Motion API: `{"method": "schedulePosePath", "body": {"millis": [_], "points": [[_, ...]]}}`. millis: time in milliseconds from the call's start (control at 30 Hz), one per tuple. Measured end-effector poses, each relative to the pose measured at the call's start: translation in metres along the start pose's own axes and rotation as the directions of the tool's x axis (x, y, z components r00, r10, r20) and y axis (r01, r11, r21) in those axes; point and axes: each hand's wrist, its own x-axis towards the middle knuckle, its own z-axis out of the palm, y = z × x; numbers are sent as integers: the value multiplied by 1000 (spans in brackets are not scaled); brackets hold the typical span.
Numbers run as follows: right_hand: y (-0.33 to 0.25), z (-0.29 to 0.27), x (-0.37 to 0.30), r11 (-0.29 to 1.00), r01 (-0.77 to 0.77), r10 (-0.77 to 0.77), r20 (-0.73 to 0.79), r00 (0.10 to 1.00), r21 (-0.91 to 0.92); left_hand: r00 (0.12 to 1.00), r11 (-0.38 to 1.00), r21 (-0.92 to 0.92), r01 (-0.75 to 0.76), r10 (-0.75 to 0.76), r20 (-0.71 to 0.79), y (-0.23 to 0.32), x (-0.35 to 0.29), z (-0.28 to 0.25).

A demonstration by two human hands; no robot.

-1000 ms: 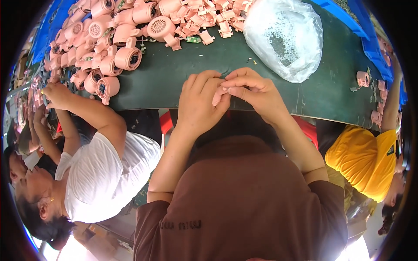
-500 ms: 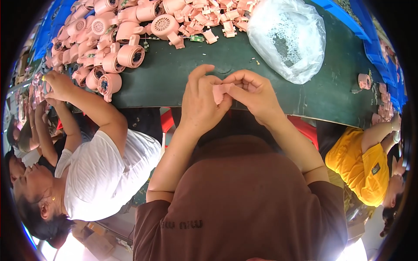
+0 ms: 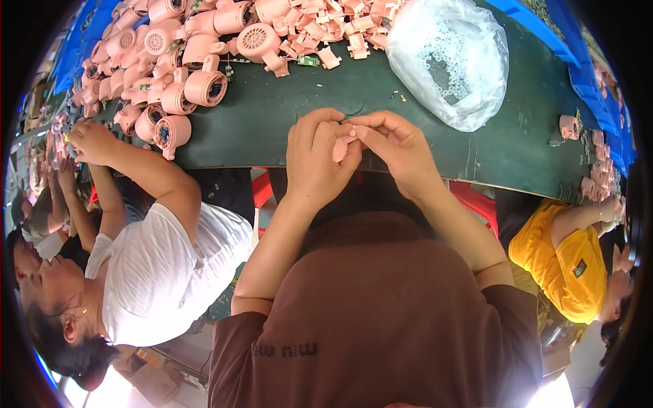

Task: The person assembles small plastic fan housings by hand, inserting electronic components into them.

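Observation:
My left hand (image 3: 314, 160) is closed around a small pink plastic piece (image 3: 341, 148), held just above the near edge of the table. From the other side my right hand (image 3: 403, 153) meets it, thumb and forefinger pinched together at the top of the piece. A tiny pale bit shows at those fingertips, too small to name. Further back on the table lies a pile of similar small pink plastic pieces (image 3: 357, 46). To the right of it sits a clear plastic bag (image 3: 449, 64) full of small translucent parts.
Pink fan-like housings (image 3: 204, 88) are heaped at the back left of the green table (image 3: 286, 102). Blue bins (image 3: 537, 30) border the far right. A co-worker in white (image 3: 163, 265) sits at my left, another in yellow (image 3: 564, 258) at my right.
The fingers of both hands have shifted slightly around the pink piece, and my left forefinger has bent inward. The piece is turned a little. The neighbours' arms have moved somewhat.

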Motion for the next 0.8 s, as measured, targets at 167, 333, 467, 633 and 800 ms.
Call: {"method": "schedulePosePath", "body": {"millis": [167,333,467,633,800], "points": [[7,5,-3,997,79,-80,-52,995,-17,997,999,45,-18,14,75,11,13,-9],[-6,-9,-14,725,371,-424,49,905,-580,902,965,259,42,-148,406,23,28,-53],[-40,-55,-17,522,417,-581,48,813,-744,818,846,276,456,-520,244,-13,18,-92],[-108,-212,-11,328,108,-895,-273,353,-938,648,654,-374,657,-744,-163,-109,45,-161],[-170,-380,-46,369,-764,-873,-480,-89,-529,728,631,-726,274,-630,-272,-111,107,-181]]}}
